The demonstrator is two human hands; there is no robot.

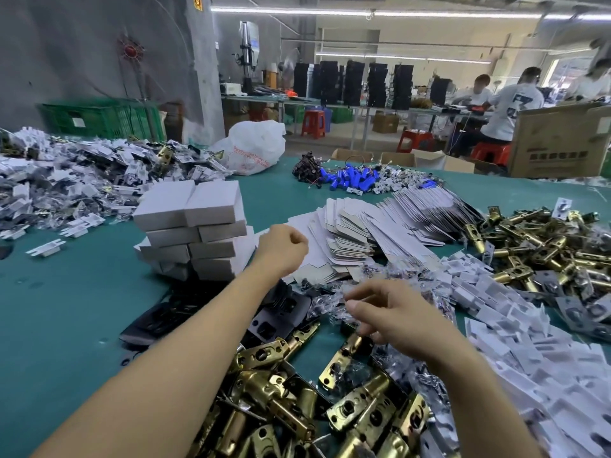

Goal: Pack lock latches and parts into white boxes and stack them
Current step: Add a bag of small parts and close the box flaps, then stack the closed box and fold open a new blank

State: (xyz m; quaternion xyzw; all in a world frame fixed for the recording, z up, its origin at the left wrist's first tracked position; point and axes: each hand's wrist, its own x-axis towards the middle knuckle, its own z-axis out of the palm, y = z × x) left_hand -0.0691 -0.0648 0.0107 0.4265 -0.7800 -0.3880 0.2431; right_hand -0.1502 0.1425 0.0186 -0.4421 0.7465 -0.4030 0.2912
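left hand fisted above flat cartons | right hand curled over latch | grips unclear

Desk top is teal. White plastic bag w/ red print at far edge, centre. Right of it, a pile of small black parts w/ wires, touching a heap of blue cylinders. Off the desk: green crate far left by the wall, open cartons just past far edge, big cardboard box at far right corner. Red stools on the floor. Bkgd: black stacks on a long bench, 2 people in white tees.
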